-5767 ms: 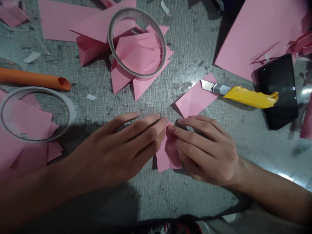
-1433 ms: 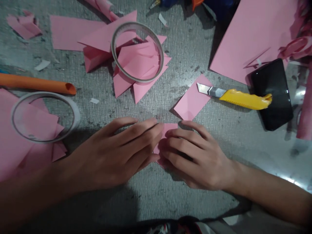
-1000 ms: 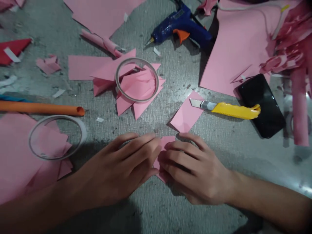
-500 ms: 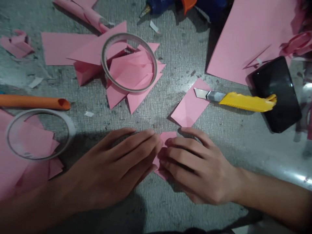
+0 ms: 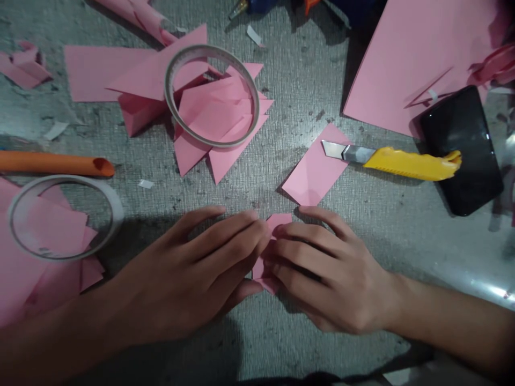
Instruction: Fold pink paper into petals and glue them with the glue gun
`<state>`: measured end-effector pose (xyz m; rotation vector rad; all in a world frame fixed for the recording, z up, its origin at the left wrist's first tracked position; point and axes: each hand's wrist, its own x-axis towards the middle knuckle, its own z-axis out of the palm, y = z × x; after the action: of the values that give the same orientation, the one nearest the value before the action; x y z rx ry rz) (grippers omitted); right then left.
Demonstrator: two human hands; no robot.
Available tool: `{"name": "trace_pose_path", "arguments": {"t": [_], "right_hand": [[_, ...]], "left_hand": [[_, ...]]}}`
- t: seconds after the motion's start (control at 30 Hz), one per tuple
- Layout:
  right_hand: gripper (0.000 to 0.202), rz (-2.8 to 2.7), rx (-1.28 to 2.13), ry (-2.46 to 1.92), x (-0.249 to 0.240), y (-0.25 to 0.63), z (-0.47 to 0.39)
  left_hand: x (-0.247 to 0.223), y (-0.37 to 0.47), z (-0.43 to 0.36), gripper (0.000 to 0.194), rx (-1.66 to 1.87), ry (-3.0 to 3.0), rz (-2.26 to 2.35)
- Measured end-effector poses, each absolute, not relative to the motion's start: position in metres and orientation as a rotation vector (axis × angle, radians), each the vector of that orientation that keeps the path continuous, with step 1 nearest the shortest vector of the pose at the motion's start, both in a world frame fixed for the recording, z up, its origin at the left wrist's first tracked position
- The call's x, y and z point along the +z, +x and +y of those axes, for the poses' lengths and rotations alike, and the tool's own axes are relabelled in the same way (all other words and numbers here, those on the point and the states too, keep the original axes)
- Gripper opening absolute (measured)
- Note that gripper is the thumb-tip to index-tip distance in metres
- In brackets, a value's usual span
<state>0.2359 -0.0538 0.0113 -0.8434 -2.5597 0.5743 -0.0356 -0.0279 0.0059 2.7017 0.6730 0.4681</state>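
Note:
Between my two hands lies a small folded piece of pink paper (image 5: 261, 269), partly covered by fingers. My left hand (image 5: 205, 262) presses on its left side, with fingertips bent onto the paper and the thumb near its lower edge. From the other side, my right hand (image 5: 338, 273) grips the paper with curled fingers; its thumb is hidden. Just above the right fingers is a pink paper rectangle (image 5: 311, 171). A yellow box cutter (image 5: 410, 163), blade out, rests with its tip on that rectangle and its handle end over a black phone (image 5: 462, 155).
A tape ring (image 5: 169, 102) lies on folded pink pieces at the upper middle. Another tape roll (image 5: 116, 209) sits at left, below an orange tube (image 5: 52, 163). Large pink sheets (image 5: 410, 69) are at upper right. A blue glue gun (image 5: 261, 5) shows at the top edge.
The whole view has shifted slightly, so the table items appear a little higher. My hands stay on the folded paper, with only slight finger movement.

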Motion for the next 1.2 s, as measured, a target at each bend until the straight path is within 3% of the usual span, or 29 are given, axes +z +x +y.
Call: {"name": "trace_pose_path", "arguments": {"t": [0.53,0.77,1.2], "right_hand": [[0.021,-2.558,0.554,-0.832,0.0099,0.2363,-0.0539],[0.021,-2.567,0.535,-0.825,0.0120,0.2352,-0.0518],[0.024,-2.571,0.530,-0.826,0.0119,0.2354,-0.0508]], "left_hand": [[0.0030,-0.0351,-0.0307,0.040,0.458,2.726,0.688],[0.0041,-0.0335,-0.0302,0.029,0.460,2.779,0.674],[0.0066,-0.0346,-0.0305,0.033,0.428,2.778,0.644]]}}
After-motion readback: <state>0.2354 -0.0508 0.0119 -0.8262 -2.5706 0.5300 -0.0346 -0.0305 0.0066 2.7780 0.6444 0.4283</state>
